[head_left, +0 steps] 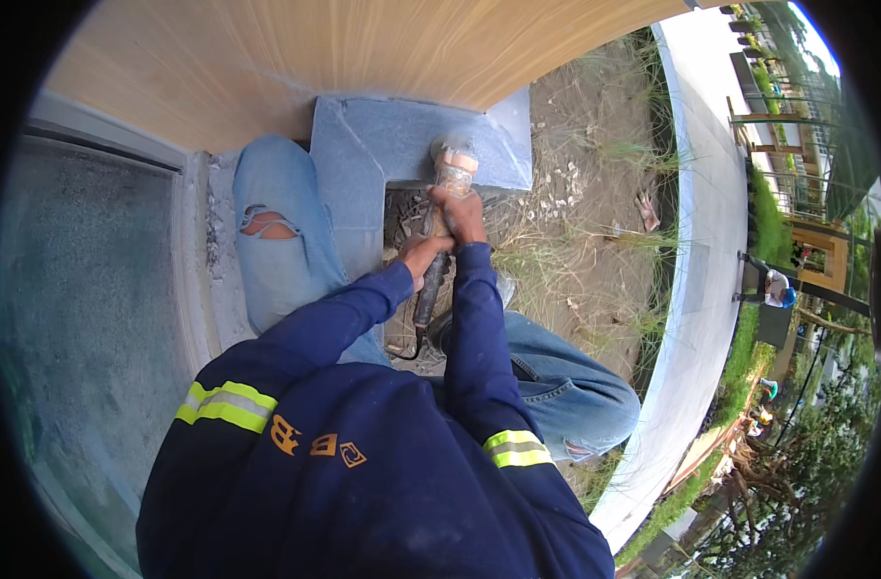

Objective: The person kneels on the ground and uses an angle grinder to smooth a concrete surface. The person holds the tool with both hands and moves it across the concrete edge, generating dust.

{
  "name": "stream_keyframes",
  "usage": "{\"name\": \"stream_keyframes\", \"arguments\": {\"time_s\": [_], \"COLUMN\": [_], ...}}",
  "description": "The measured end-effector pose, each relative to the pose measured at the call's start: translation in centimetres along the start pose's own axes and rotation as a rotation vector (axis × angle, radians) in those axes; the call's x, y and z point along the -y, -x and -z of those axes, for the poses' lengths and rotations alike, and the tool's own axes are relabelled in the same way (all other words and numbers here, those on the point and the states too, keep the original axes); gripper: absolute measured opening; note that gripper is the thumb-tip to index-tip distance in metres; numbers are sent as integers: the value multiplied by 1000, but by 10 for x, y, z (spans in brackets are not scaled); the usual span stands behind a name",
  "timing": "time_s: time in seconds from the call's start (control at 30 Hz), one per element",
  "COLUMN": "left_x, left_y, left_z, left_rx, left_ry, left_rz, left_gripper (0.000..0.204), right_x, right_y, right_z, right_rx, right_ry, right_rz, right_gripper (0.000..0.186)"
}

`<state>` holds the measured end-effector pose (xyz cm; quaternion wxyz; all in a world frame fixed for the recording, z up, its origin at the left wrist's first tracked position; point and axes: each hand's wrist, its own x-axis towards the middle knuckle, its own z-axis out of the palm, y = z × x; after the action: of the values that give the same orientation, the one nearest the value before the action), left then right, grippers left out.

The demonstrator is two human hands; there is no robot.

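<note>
Gripping the grinder, my left hand sits behind my right hand, also gripping, nearer the slab. The grinder's long axis points away from me.

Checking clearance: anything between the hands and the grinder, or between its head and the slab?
Nothing visible: left hand and right hand grip the grinder, its head over the slab. Whether it touches, I can't tell.
</note>
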<state>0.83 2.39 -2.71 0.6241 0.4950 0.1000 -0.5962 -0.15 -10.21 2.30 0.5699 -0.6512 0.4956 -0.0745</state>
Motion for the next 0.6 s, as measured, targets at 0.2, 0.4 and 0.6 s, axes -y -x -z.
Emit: {"name": "stream_keyframes", "arguments": {"time_s": [0.2,0.4,0.6], "left_x": [-44,-24,-5], "left_y": [-11,30,6], "left_z": [-3,11,26], "left_rx": [-1,-60,11], "left_ry": [97,219,95], "left_rz": [37,25,58], "left_gripper": [28,28,35], "right_x": [20,-3,13], "right_y": [-37,-16,7], "right_z": [-16,-45,-24], "right_rx": [7,107,71], "right_ry": [52,145,68], "right_rz": [55,126,-19], "right_gripper": [43,47,45]}}
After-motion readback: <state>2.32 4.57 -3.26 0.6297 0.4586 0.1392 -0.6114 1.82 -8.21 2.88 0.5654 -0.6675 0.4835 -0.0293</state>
